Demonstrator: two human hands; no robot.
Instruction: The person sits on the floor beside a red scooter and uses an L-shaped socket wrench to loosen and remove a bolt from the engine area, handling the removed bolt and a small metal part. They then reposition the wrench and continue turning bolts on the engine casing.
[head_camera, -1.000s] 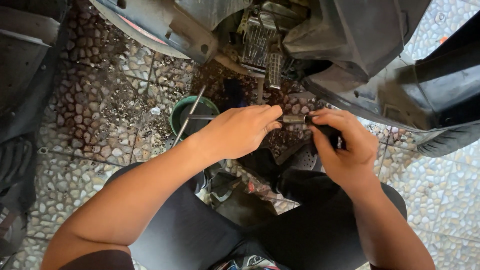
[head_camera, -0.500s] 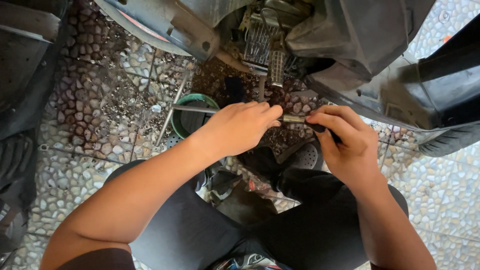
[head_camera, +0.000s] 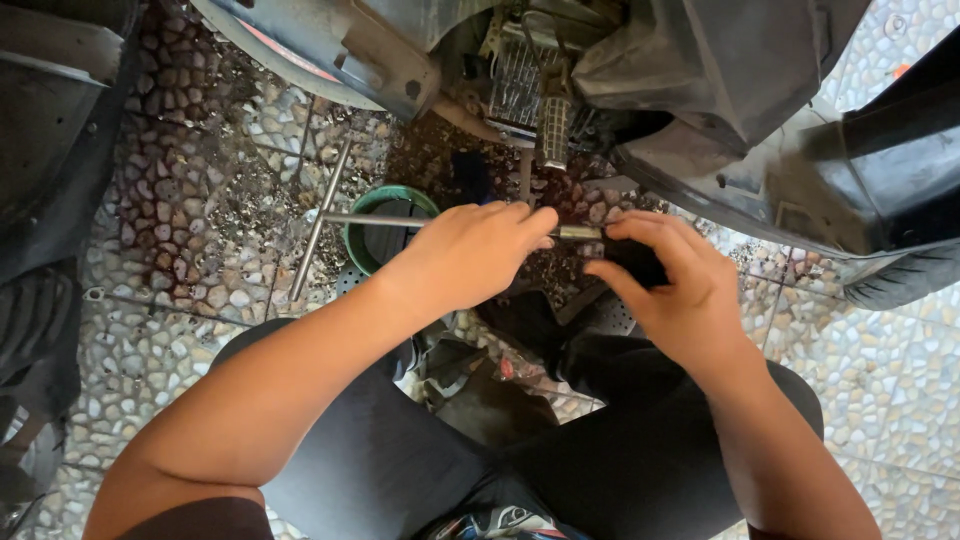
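My left hand (head_camera: 478, 255) is closed around the shaft of a metal T-handle wrench (head_camera: 325, 222), whose cross bar sticks out to the left over the floor. The wrench's tip (head_camera: 580, 233) points right into a small black part that my right hand (head_camera: 668, 285) grips. Both hands are held above my knees, just below the underside of a motorcycle (head_camera: 700, 90).
A green bowl (head_camera: 358, 240) sits on the oily pebble-tile floor behind my left hand. A ribbed footpeg (head_camera: 553, 130) and engine parts hang above the hands. A dark tyre (head_camera: 905, 280) lies at the right, dark bodywork (head_camera: 50, 150) at the left.
The wrench has turned in my left hand, its cross bar swinging to a new angle. Both hands stay in the same place.
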